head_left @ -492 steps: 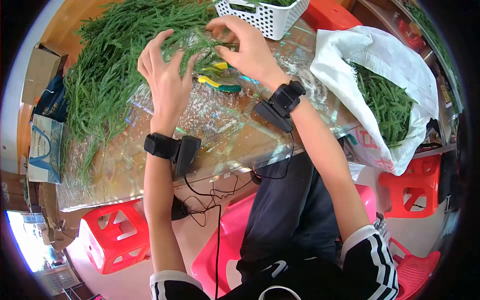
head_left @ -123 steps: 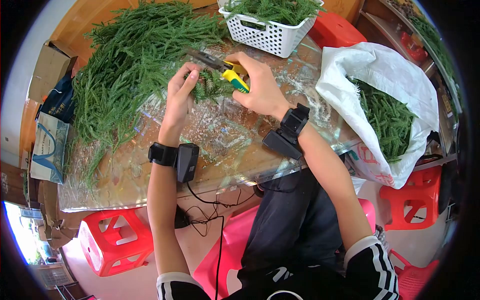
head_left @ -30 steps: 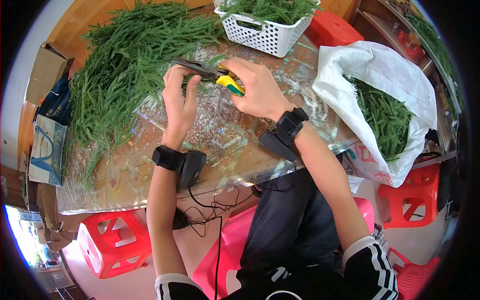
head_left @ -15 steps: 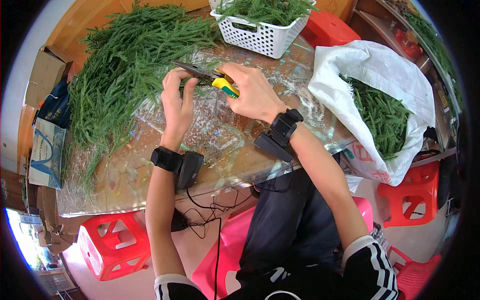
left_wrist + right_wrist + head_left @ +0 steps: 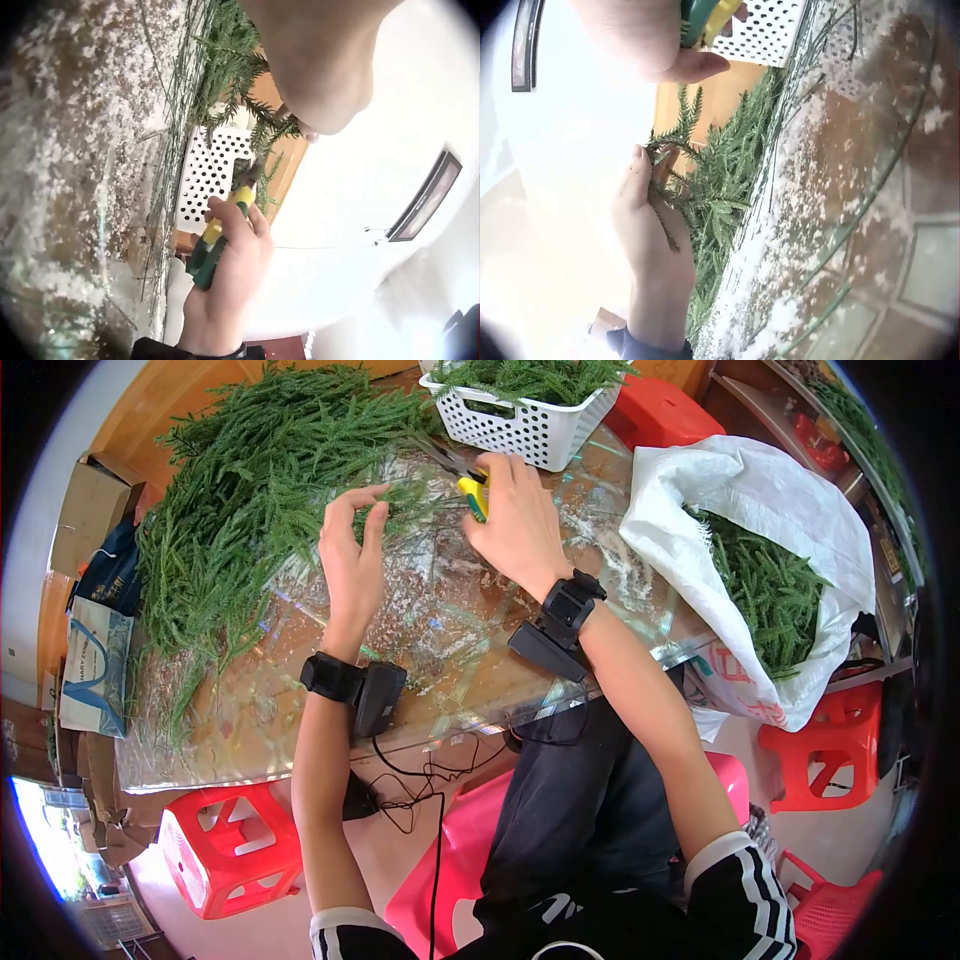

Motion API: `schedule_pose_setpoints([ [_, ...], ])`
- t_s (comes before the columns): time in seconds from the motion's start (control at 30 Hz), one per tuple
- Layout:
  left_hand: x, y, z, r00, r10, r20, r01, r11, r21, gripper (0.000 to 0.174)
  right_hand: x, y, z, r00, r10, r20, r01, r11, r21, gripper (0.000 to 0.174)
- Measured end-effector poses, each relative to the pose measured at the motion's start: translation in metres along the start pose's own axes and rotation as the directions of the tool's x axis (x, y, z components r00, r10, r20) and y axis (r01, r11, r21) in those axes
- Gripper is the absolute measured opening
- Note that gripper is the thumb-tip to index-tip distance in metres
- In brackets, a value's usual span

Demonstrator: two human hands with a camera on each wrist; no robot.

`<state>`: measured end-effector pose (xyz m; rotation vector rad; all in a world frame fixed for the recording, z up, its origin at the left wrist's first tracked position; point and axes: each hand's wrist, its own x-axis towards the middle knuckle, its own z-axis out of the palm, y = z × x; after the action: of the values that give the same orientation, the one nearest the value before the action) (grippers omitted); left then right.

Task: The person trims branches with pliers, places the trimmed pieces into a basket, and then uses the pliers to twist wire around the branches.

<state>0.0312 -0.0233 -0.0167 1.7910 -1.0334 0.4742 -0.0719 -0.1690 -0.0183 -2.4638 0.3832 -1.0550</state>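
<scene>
My left hand (image 5: 352,565) pinches a green needle-leaved sprig (image 5: 676,150) between thumb and fingers, above the table. In the right wrist view, its small branches spread past the fingertips and along the palm. My right hand (image 5: 522,528) grips pliers (image 5: 473,498) with yellow and green handles. Their dark metal jaws point up and left, apart from the left hand in the head view. The left wrist view shows the pliers (image 5: 244,197) from the side, fingers wrapped round the handles and the tip overlapping the sprig's needles.
A large heap of green sprigs (image 5: 265,480) covers the table's left and back. Behind stands a white perforated basket (image 5: 545,435) of sprigs; at right, a white woven sack (image 5: 660,485) holds more. White crumbs and thin stems litter the table (image 5: 260,710). Red stools (image 5: 230,850) stand around.
The pliers, lying on the table much earlier, are now in my right hand. Over the last half second they moved from above the left fingers away, up and right. The left hand barely moved.
</scene>
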Motion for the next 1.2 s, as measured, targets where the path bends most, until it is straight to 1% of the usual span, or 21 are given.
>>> schedule_pose_setpoints([
  [0.07, 0.001, -0.001, 0.0, 0.999, 0.03, -0.026, -0.031, 0.999, -0.023, 0.013, 0.0, 0.003, -0.001, 0.992, 0.108, 0.067, -0.097, 0.985, -0.141, 0.042],
  [0.1, 0.001, -0.001, 0.0, 0.999, 0.031, -0.023, -0.031, 0.999, -0.024, 0.013, -0.001, 0.003, -0.001, 0.992, 0.11, 0.067, -0.1, 0.985, -0.141, 0.042],
  [0.2, 0.002, 0.002, -0.001, 0.994, 0.048, -0.103, -0.041, 0.997, 0.065, 0.015, -0.003, 0.003, -0.001, 0.96, 0.18, 0.216, -0.106, 0.943, -0.315, 0.041],
  [0.23, 0.001, 0.001, 0.0, 0.993, 0.047, -0.105, -0.04, 0.997, 0.066, 0.015, -0.004, 0.004, 0.0, 0.96, 0.178, 0.217, -0.104, 0.944, -0.314, 0.041],
  [0.27, 0.001, -0.002, 0.001, 0.992, -0.078, -0.101, 0.064, 0.989, -0.13, 0.016, -0.005, 0.006, 0.002, 0.96, 0.176, 0.219, -0.095, 0.937, -0.337, 0.041],
  [0.3, 0.001, -0.003, 0.002, 0.977, -0.198, -0.074, 0.165, 0.933, -0.32, 0.016, -0.006, 0.007, 0.004, 0.96, 0.173, 0.222, -0.085, 0.929, -0.36, 0.041],
  [0.33, 0.001, -0.003, 0.002, 0.951, -0.309, -0.024, 0.257, 0.83, -0.495, 0.017, -0.007, 0.008, 0.005, 0.959, 0.171, 0.225, -0.075, 0.921, -0.382, 0.041],
  [0.37, 0.001, -0.003, 0.002, 0.951, -0.309, -0.026, 0.257, 0.83, -0.495, 0.017, -0.006, 0.009, 0.006, 0.959, 0.169, 0.225, -0.072, 0.921, -0.383, 0.041],
  [0.47, 0.0, -0.003, 0.001, 0.864, -0.501, 0.046, 0.428, 0.685, -0.59, 0.022, -0.003, 0.011, 0.008, 0.965, 0.173, 0.197, -0.085, 0.917, -0.389, 0.042],
  [0.5, 0.0, -0.003, 0.001, 0.864, -0.501, 0.045, 0.428, 0.684, -0.591, 0.022, -0.002, 0.012, 0.008, 0.965, 0.171, 0.198, -0.083, 0.917, -0.389, 0.042],
  [0.6, 0.0, -0.004, 0.001, 0.803, -0.585, 0.112, 0.513, 0.584, -0.629, 0.028, 0.002, 0.013, 0.006, 0.998, -0.028, 0.061, 0.042, 0.97, -0.239, 0.045],
  [0.63, -0.001, -0.004, 0.0, 0.805, -0.583, 0.111, 0.509, 0.581, -0.635, 0.028, 0.003, 0.009, 0.003, 0.998, -0.031, 0.06, 0.045, 0.968, -0.245, 0.045],
  [0.73, -0.001, -0.001, 0.001, 0.789, -0.593, 0.164, 0.528, 0.517, -0.674, 0.029, 0.011, -0.01, -0.005, 0.95, -0.276, -0.144, 0.278, 0.961, -0.012, 0.046],
  [0.77, -0.001, 0.0, 0.001, 0.791, -0.59, 0.161, 0.521, 0.513, -0.682, 0.029, 0.014, -0.015, -0.006, 0.948, -0.285, -0.143, 0.285, 0.958, -0.021, 0.046],
  [0.87, 0.0, 0.01, -0.003, 0.769, -0.593, 0.241, 0.555, 0.43, -0.712, 0.031, 0.021, -0.031, -0.005, 0.881, -0.465, -0.092, 0.448, 0.88, -0.154, 0.048],
  [0.9, 0.001, 0.009, -0.003, 0.773, -0.589, 0.237, 0.547, 0.43, -0.718, 0.031, 0.025, -0.032, -0.005, 0.877, -0.472, -0.093, 0.454, 0.876, -0.16, 0.048],
  [1.0, 0.001, 0.006, -0.001, 0.812, -0.477, 0.336, 0.551, 0.437, -0.711, 0.035, 0.038, -0.032, -0.003, 0.804, -0.594, 0.034, 0.572, 0.757, -0.316, 0.043],
  [1.03, 0.0, 0.006, -0.001, 0.814, -0.474, 0.336, 0.547, 0.431, -0.717, 0.035, 0.04, -0.031, -0.005, 0.802, -0.596, 0.039, 0.575, 0.752, -0.323, 0.043],
  [1.13, -0.003, 0.011, 0.002, 0.795, -0.39, 0.464, 0.599, 0.385, -0.702, 0.038, 0.045, -0.028, -0.018, 0.789, -0.597, 0.144, 0.603, 0.708, -0.367, 0.032],
  [1.17, -0.004, 0.009, 0.003, 0.798, -0.384, 0.464, 0.594, 0.378, -0.71, 0.038, 0.046, -0.029, -0.021, 0.787, -0.598, 0.151, 0.605, 0.701, -0.376, 0.032],
  [1.2, -0.004, 0.004, 0.002, 0.785, -0.332, 0.523, 0.617, 0.342, -0.709, 0.037, 0.046, -0.031, -0.024, 0.788, -0.597, 0.148, 0.604, 0.705, -0.371, 0.028],
])
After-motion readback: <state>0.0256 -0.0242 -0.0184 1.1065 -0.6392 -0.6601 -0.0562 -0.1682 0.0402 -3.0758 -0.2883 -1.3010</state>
